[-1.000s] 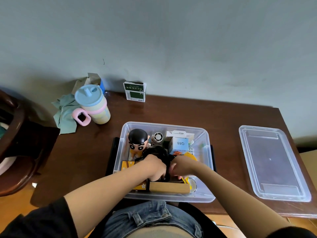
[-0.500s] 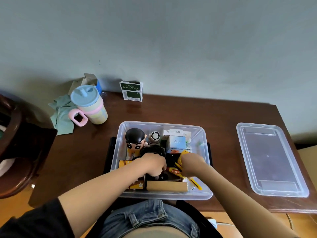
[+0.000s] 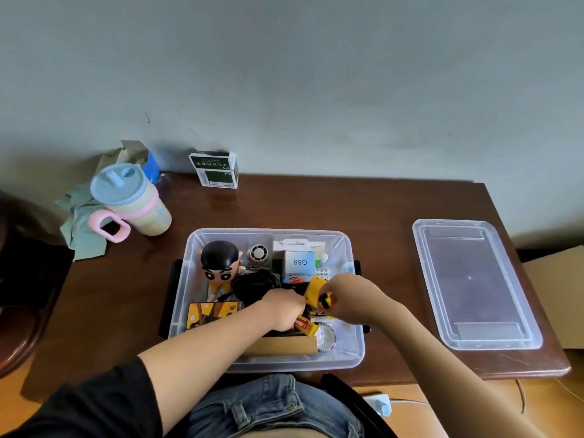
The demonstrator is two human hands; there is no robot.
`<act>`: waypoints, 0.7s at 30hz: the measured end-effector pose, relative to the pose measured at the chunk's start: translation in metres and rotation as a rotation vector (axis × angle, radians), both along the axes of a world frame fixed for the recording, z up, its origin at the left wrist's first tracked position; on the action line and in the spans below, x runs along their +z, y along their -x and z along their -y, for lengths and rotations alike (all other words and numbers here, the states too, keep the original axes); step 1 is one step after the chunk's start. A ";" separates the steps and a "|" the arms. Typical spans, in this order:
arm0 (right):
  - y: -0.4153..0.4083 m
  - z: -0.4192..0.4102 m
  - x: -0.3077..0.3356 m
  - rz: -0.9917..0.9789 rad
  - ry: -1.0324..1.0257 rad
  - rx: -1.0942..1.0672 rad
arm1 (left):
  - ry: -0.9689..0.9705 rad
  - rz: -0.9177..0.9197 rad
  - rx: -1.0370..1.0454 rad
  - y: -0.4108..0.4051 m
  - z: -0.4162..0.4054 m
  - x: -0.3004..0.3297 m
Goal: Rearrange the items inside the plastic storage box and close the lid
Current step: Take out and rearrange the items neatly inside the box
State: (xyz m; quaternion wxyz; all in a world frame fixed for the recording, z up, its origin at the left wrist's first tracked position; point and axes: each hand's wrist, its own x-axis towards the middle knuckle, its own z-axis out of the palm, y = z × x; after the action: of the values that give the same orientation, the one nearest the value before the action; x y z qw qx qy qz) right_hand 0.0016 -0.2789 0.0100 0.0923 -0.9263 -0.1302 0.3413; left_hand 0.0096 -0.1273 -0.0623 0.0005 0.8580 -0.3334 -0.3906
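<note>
Still sorting: inside the box (image 3: 347,248), the right hand (image 3: 350,298) pinches a yellow tool (image 3: 316,290); the left hand (image 3: 281,311) curls among items, its hold unclear. The lid (image 3: 474,282), right of the box, needs fetching next.

A home: wooden desk (image 3: 316,203) against a wall, child's sippy cup (image 3: 132,200), toys.

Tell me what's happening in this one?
A person is sorting things inside a clear plastic box on a brown table. The right hand holds a yellow and black tool above the clutter, while the left hand reaches in beside a black bundle; its grip is hidden. The lid lies off to the right, not yet on.
</note>
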 end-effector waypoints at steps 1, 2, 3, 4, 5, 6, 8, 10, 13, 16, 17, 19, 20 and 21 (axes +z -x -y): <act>0.000 0.002 0.001 -0.006 0.018 0.055 | -0.021 0.012 -0.014 0.001 0.001 0.000; 0.000 0.003 0.001 -0.009 0.055 0.120 | -0.037 0.030 -0.020 0.002 0.002 -0.001; 0.001 0.001 0.004 0.002 0.107 0.195 | -0.049 0.051 -0.020 0.003 0.002 -0.001; 0.003 -0.001 0.005 0.003 0.178 0.277 | -0.047 0.068 -0.008 0.004 0.003 0.000; 0.005 -0.004 0.006 0.013 0.251 0.365 | -0.032 0.080 0.017 0.004 0.004 0.002; 0.008 -0.007 0.007 0.019 0.310 0.459 | 0.001 0.087 0.048 0.003 0.005 0.004; 0.014 -0.016 0.005 0.005 0.362 0.595 | 0.097 0.115 0.134 0.003 0.004 0.008; 0.017 -0.022 -0.002 -0.059 0.397 0.723 | 0.167 0.117 0.247 0.002 -0.001 0.013; 0.016 -0.027 -0.011 -0.121 0.450 0.813 | 0.213 0.064 0.413 0.001 -0.011 0.018; 0.013 -0.028 -0.014 -0.152 0.446 0.837 | 0.293 -0.008 0.596 0.002 -0.026 0.026; 0.012 -0.028 -0.013 -0.138 0.447 0.835 | 0.323 -0.018 0.653 0.003 -0.031 0.028; 0.010 -0.027 -0.017 -0.105 0.444 0.778 | 0.373 -0.024 0.752 0.004 -0.040 0.030; 0.009 -0.027 -0.021 -0.096 0.435 0.748 | 0.380 -0.039 0.786 0.005 -0.044 0.030; 0.008 -0.027 -0.023 -0.083 0.420 0.718 | 0.378 -0.069 0.807 0.006 -0.048 0.030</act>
State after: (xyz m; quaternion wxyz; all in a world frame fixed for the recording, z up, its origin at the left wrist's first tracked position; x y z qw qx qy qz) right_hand -0.0065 -0.2517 -0.0128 -0.2184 -0.8062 -0.3684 0.4082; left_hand 0.0032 -0.0798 -0.0319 0.3209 0.8907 -0.0371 -0.3198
